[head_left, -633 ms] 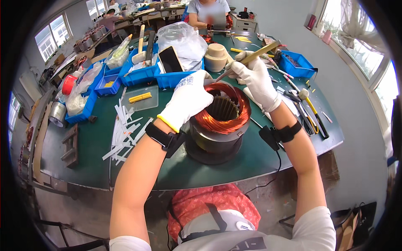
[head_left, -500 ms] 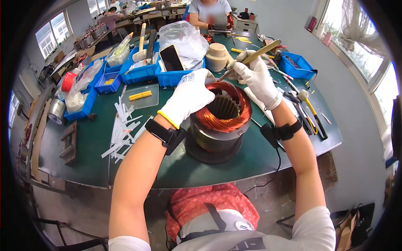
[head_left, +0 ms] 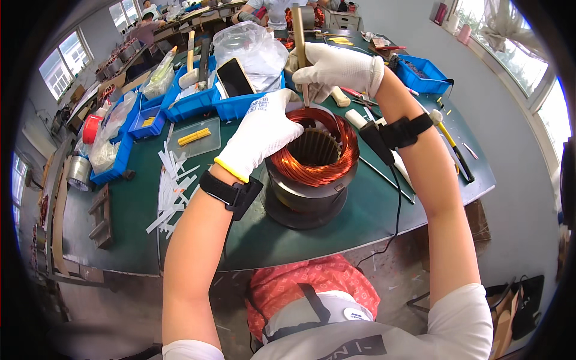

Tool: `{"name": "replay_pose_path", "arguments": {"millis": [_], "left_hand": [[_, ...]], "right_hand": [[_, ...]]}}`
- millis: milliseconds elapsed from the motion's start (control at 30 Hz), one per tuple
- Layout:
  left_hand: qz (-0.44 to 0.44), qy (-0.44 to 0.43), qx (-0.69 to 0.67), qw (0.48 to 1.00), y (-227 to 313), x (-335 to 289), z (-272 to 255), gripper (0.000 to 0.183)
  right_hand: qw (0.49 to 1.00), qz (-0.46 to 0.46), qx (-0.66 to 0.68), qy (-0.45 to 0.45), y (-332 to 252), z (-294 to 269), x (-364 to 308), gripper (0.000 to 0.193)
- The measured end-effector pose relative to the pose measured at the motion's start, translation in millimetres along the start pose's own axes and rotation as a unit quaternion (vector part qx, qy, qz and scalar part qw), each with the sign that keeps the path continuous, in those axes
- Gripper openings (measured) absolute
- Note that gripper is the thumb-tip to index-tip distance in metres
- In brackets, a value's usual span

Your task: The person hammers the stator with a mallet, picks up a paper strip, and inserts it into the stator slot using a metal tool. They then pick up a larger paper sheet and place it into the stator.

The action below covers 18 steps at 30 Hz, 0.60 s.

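A stator, a dark metal cylinder (head_left: 309, 203), stands upright on the green bench, topped by a thick ring of copper winding (head_left: 312, 175). My left hand (head_left: 261, 131), in a white glove, grips the winding's left side. Its thumb lies against the ring's inner edge, while its other fingertips are partly hidden. Above the far side, my gloved right hand (head_left: 339, 67) is closed around a long, flat, tan-handled tool (head_left: 299, 37). That tool stands nearly upright, its narrow lower end reaching down to the far rim of the winding. Whether the end sits between wires cannot be made out.
Blue bins (head_left: 231, 108) hold bags, a mallet (head_left: 189, 73) and a phone (head_left: 236, 78). White strips (head_left: 171, 192) and a clear tray (head_left: 201, 147) with yellow pieces lie left. A yellow-handled hammer (head_left: 450, 141) is at right. Across the bench is another person (head_left: 277, 13).
My right hand has moved left and swung the tool from a slant to upright, its end now down at the winding's far rim. My left hand stays on the winding.
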State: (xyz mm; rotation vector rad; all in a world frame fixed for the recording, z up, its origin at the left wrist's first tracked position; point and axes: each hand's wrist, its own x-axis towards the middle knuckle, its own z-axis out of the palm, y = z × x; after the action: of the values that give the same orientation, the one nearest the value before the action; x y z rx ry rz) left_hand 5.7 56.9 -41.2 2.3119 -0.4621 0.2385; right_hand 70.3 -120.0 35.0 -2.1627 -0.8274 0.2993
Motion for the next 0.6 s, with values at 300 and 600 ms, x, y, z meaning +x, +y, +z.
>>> {"name": "replay_pose_path", "arguments": {"millis": [300, 600], "left_hand": [[-0.018, -0.008, -0.039, 0.999, 4.7, -2.1, -2.6, 0.042], [0.059, 0.017, -0.009, 0.998, -8.5, 1.3, 1.6, 0.035]], "right_hand": [[0.985, 0.051, -0.103, -0.130, -23.8, -4.2, 16.0, 0.029], [0.996, 0.029, 0.040, -0.077, 3.1, -3.6, -7.1, 0.022]]}}
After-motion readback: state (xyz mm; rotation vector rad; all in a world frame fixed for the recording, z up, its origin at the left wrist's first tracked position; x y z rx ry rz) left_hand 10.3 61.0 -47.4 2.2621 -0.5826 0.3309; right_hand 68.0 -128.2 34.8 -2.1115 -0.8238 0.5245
